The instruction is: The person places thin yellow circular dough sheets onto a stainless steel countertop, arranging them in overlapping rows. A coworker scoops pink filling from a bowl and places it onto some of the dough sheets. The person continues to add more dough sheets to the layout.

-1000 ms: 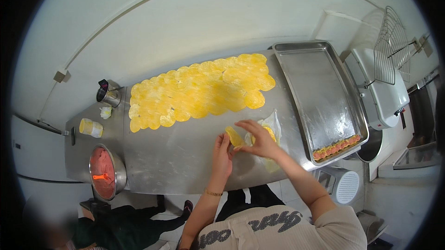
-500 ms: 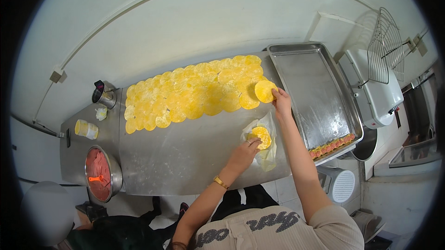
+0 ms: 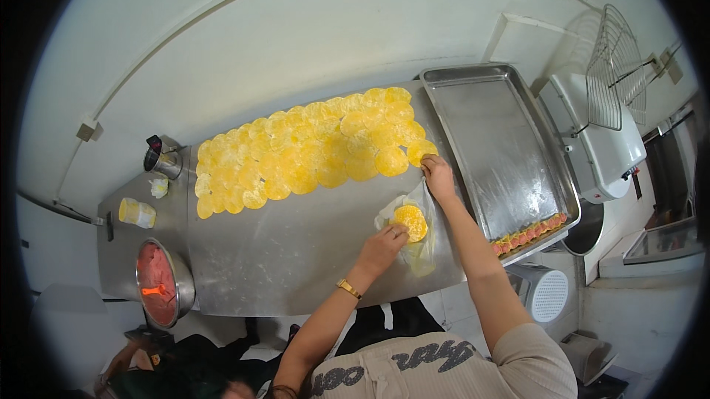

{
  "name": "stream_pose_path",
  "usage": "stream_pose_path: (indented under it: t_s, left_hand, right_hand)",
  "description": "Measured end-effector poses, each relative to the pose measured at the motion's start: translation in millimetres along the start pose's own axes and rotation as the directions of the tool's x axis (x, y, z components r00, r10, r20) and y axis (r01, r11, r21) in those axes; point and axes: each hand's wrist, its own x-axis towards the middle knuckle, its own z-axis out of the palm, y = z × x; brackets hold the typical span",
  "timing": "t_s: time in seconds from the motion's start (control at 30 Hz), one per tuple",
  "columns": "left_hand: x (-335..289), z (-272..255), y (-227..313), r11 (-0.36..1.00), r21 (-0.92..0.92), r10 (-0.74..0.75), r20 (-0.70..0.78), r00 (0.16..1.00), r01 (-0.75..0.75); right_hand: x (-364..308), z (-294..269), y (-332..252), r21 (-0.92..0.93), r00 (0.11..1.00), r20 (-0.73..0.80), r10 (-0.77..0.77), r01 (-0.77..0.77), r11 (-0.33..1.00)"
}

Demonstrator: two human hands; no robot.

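Observation:
Overlapping rows of thin yellow round dumpling wrappers cover the back of the steel table. At their near right corner my right hand pinches the edge of one wrapper, which now lies against the table beside the others. My left hand grips a small stack of wrappers by its left edge. Under that stack a crumpled translucent plastic bag rests on the table, one end of it reaching up near my right hand.
On the right stands a metal tray with a row of pink-filled dumplings. A bowl of pink filling holds an orange spatula at left. Behind it are a jar and metal cup. Another person is at lower left.
My right hand has brought its wrapper down onto the table at the end of the front row. The left hand stays at the stack. The other person has shifted at lower left.

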Motion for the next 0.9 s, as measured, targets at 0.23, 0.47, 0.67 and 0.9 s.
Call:
stream_pose_path:
  t_s: [0.23, 0.47, 0.67, 0.9]
  left_hand:
    - [8.5, -4.2, 7.0, 0.855, -0.33, -0.428, -0.012, 0.903, 0.401]
    - [10.2, -49.0, 3.1, 0.071, -0.936, -0.801, 0.152, 0.579, 0.345]
    - [-22.9, -84.4, 5.8, -0.077, -0.974, -0.832, 0.182, 0.524, 0.215]
    - [-45.3, -82.5, 9.5, -0.31, -0.951, -0.837, 0.28, 0.47, 0.015]
  right_hand:
    - [4.2, 5.8, 2.6, 0.009, 0.998, -0.057, 0.033, -0.033, 0.999]
    - [6.0, 7.1, -0.2, -0.026, 0.996, -0.011, -0.085, 0.084, 0.996]
    - [6.7, 13.5, 0.1, 0.222, 0.97, -0.088, 0.225, -0.201, 0.954]
    - [8.9, -2.7, -35.5, 0.222, 0.998, -0.03, 0.048, -0.04, 0.974]
